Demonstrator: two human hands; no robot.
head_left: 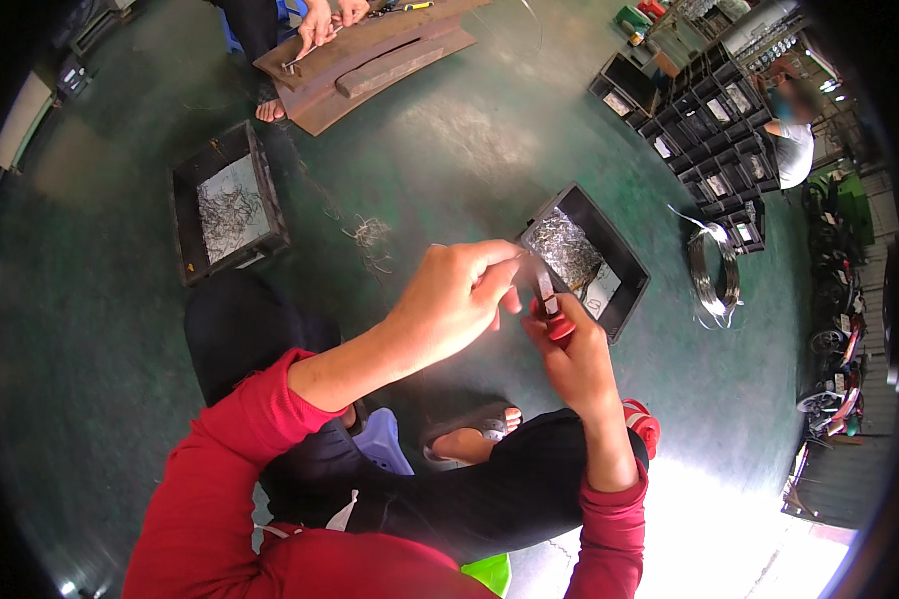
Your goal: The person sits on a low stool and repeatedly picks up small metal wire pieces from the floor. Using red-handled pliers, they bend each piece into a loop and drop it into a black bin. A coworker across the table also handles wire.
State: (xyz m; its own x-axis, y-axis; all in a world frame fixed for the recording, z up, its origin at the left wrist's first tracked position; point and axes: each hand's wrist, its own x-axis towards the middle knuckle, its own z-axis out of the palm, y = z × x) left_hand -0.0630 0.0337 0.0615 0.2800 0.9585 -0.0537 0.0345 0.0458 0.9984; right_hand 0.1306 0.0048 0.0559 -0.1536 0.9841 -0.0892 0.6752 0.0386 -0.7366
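My right hand (576, 361) grips red-handled pliers (550, 307), jaws pointing up. My left hand (456, 295) is raised beside it, its fingertips pinched on a thin piece of metal wire at the pliers' jaws; the wire itself is too small to make out clearly. Both hands hover above my knees, just in front of a black tray (624, 292) filled with short cut wire pieces. Red sleeves cover both my forearms.
A second black tray (187, 220) of wire pieces sits at the left. A wire coil (714, 275) lies right of the near tray. Stacked black crates (709, 150) stand at the back right near a person. Another person's hands (320, 20) work on rusty metal parts (370, 60) at top. The floor is green.
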